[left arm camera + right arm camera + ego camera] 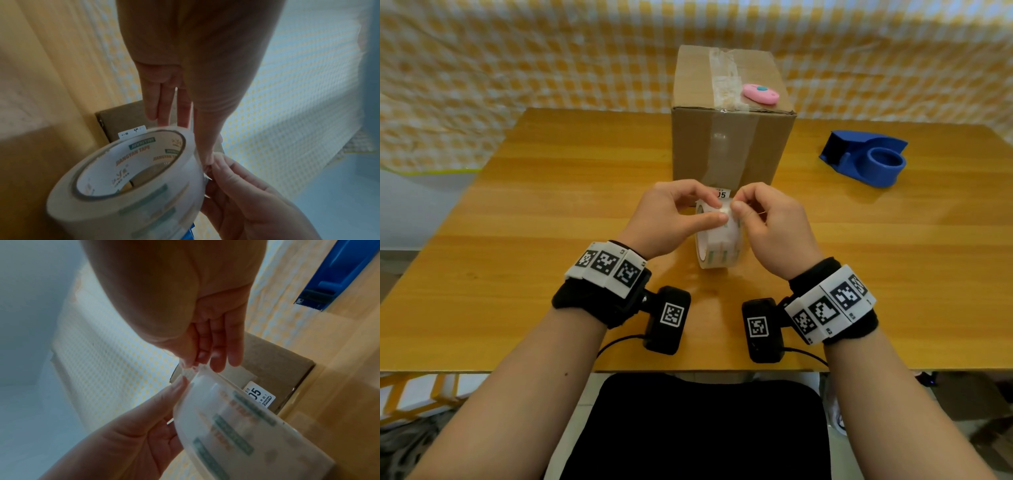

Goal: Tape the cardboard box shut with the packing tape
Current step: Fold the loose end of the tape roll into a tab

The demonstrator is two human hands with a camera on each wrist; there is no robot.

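A tall cardboard box (729,147) stands upright at the table's middle, with an old clear tape strip over its top and front. In front of it a roll of clear packing tape (717,246) is held on edge above the table. My left hand (717,209) grips the roll, thumb across its outer face and fingers (164,105) behind it. My right hand (736,204) pinches the tape's loose end at the roll's top between thumb and fingertips (218,356). The roll (131,186) shows a printed white core. In the right wrist view the roll (236,426) hides part of the box (267,363).
A pink cutter (761,93) lies on top of the box. A blue tape dispenser (866,161) sits on the wooden table (551,205) to the right, its serrated blade (308,305) facing the box. A yellow checked cloth hangs behind the table.
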